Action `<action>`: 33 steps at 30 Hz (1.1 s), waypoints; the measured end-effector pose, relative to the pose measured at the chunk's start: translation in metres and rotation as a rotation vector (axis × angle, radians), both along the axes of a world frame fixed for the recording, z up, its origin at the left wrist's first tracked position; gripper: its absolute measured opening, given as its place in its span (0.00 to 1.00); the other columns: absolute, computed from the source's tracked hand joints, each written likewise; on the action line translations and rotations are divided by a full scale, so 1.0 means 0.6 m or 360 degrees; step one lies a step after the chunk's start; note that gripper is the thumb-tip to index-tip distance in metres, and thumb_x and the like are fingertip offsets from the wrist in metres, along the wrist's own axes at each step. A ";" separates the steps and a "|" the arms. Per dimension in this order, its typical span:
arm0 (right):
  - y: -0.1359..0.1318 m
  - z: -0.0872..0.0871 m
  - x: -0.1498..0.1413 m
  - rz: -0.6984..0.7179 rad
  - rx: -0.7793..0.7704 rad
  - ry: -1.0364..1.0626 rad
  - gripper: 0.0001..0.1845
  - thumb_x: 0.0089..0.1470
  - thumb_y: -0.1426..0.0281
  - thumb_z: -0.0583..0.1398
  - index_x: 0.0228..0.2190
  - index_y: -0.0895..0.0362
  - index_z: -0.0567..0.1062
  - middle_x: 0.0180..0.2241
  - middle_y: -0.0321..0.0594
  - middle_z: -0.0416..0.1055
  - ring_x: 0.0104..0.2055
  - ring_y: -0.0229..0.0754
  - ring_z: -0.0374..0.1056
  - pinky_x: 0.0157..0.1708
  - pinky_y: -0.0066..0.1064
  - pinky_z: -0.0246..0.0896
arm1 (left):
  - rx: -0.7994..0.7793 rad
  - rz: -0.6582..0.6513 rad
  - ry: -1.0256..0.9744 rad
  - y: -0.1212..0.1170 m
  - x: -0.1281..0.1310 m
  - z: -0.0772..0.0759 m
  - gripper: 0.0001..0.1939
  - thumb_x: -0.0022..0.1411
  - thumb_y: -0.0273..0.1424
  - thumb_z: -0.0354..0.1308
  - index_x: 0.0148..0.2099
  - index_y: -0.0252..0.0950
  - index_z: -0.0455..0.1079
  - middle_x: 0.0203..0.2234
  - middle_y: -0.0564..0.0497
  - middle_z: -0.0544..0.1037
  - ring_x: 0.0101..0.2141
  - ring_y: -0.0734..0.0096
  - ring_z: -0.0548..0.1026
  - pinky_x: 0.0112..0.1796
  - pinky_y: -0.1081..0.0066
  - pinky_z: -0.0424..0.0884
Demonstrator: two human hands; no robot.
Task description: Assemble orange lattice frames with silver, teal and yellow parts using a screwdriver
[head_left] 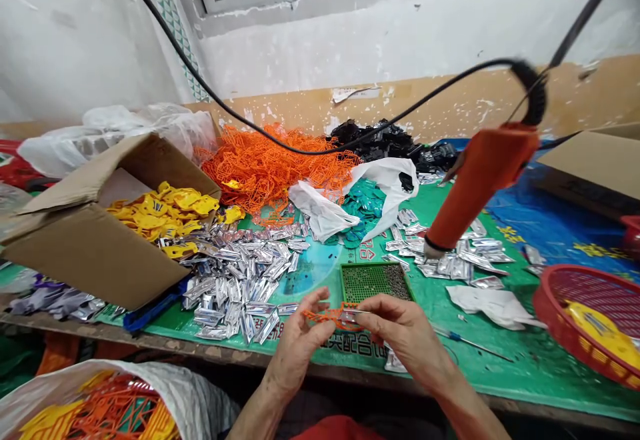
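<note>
Both my hands are raised over the front edge of the green table mat [450, 353]. My left hand [296, 347] pinches the left end of a thin orange plastic frame piece [327, 315]. My right hand [403, 333] grips its right end, where a small silver metal piece [349, 317] sits against the orange plastic. Just behind the hands lies a small green tray [376, 282] of tiny screws. An orange electric screwdriver [475, 183] hangs by its black cable above the mat, to the right.
A heap of silver blades [240, 280] lies left of the hands. An open cardboard box [95, 233] holds yellow parts [160, 213]. Orange frames [270, 167], teal parts [365, 207] and black parts [385, 140] are piled behind. A red basket [590, 327] stands at right, a bag of frames [100, 407] below left.
</note>
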State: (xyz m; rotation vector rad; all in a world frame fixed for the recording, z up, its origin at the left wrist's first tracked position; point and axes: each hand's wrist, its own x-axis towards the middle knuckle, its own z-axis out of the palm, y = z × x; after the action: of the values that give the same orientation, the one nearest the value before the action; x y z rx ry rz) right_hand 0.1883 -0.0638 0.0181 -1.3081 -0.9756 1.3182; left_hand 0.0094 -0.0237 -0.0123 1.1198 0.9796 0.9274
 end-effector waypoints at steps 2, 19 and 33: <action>-0.002 -0.004 -0.002 -0.0060 0.0051 -0.0108 0.13 0.46 0.60 0.66 0.26 0.57 0.80 0.20 0.33 0.69 0.21 0.32 0.57 0.22 0.25 0.51 | 0.0394 0.0164 0.0489 -0.001 -0.010 0.010 0.28 0.52 0.35 0.64 0.56 0.37 0.69 0.52 0.42 0.70 0.38 0.65 0.72 0.40 0.66 0.71; -0.038 -0.016 -0.027 -0.0491 0.1212 -0.1043 0.12 0.53 0.75 0.63 0.41 0.57 0.71 0.38 0.42 0.72 0.29 0.33 0.71 0.28 0.21 0.70 | 0.0588 -0.0511 0.0313 -0.006 0.005 0.054 0.14 0.67 0.35 0.52 0.43 0.36 0.76 0.29 0.51 0.77 0.28 0.74 0.75 0.31 0.77 0.72; -0.059 -0.016 -0.015 -0.0374 0.1341 -0.1207 0.07 0.56 0.80 0.59 0.37 0.59 0.73 0.35 0.43 0.71 0.37 0.35 0.71 0.37 0.22 0.70 | 0.1484 -0.0478 0.0505 -0.006 -0.005 0.042 0.10 0.65 0.22 0.52 0.47 0.37 0.70 0.34 0.51 0.79 0.34 0.76 0.77 0.37 0.80 0.72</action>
State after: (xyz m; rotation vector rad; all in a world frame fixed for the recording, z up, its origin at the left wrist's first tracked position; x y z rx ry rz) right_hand 0.1794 -0.0992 0.0083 -1.1696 -1.5940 0.1100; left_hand 0.0063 -0.0274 0.0131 2.1849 0.5725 0.9903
